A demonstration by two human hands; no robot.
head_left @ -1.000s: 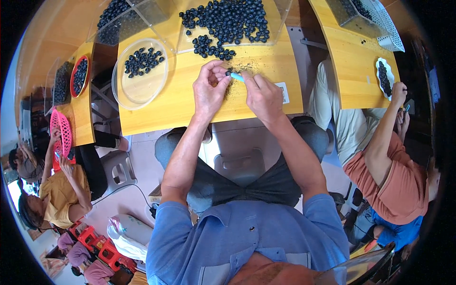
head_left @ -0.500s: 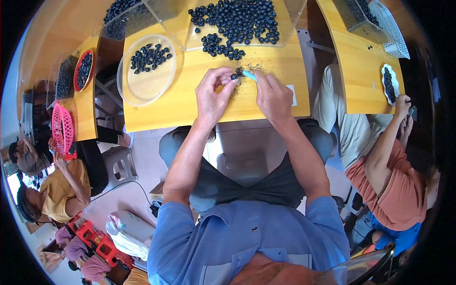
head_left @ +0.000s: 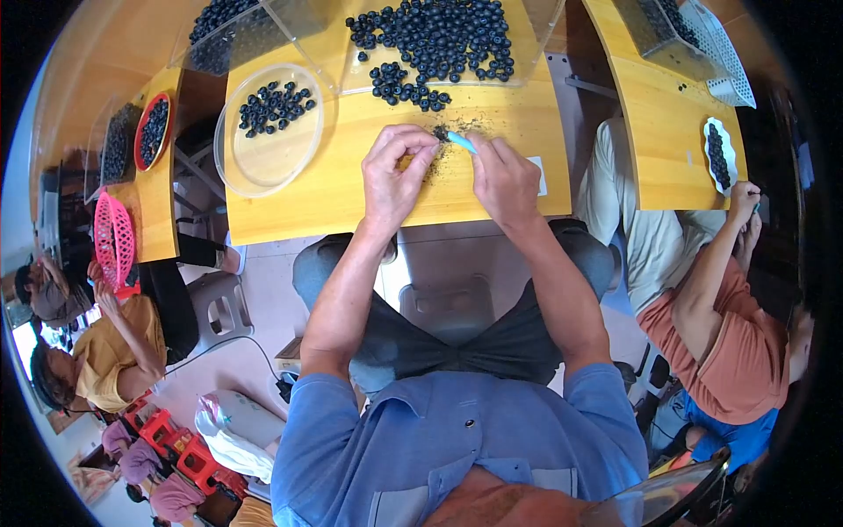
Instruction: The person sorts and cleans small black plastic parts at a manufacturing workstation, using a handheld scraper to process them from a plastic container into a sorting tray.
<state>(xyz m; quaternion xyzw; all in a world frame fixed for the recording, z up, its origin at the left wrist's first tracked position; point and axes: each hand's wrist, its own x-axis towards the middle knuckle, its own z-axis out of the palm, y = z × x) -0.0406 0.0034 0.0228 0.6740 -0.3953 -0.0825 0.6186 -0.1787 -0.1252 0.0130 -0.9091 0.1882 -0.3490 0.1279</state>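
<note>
My left hand (head_left: 397, 176) is over the front of the yellow table (head_left: 351, 202), thumb and fingertips pinched together; whatever lies between them is hidden. Opposite it, my right hand (head_left: 505, 176) grips a slim turquoise-handled tool (head_left: 461, 141), its front end pointing at my left fingertips. Dark crumbs (head_left: 442, 163) are scattered beneath and around both hands. Just beyond lies a small cluster of dark blue, berry-like balls (head_left: 408, 88), and a larger heap (head_left: 439, 39) sits in a clear tray behind it. To the left, a round clear plastic lid or dish (head_left: 263, 176) holds several more balls.
A clear bin (head_left: 237, 54) of dark balls stands at the back left. A white card (head_left: 537, 176) lies right of my right hand. Neighbouring tables hold a red bowl (head_left: 140, 154), a pink basket (head_left: 114, 237) and a white scalloped dish (head_left: 709, 140). People sit at both sides.
The dark ball that showed between my left fingertips is no longer visible, and those fingers have drawn closer together. My right hand keeps the turquoise tool in nearly the same spot.
</note>
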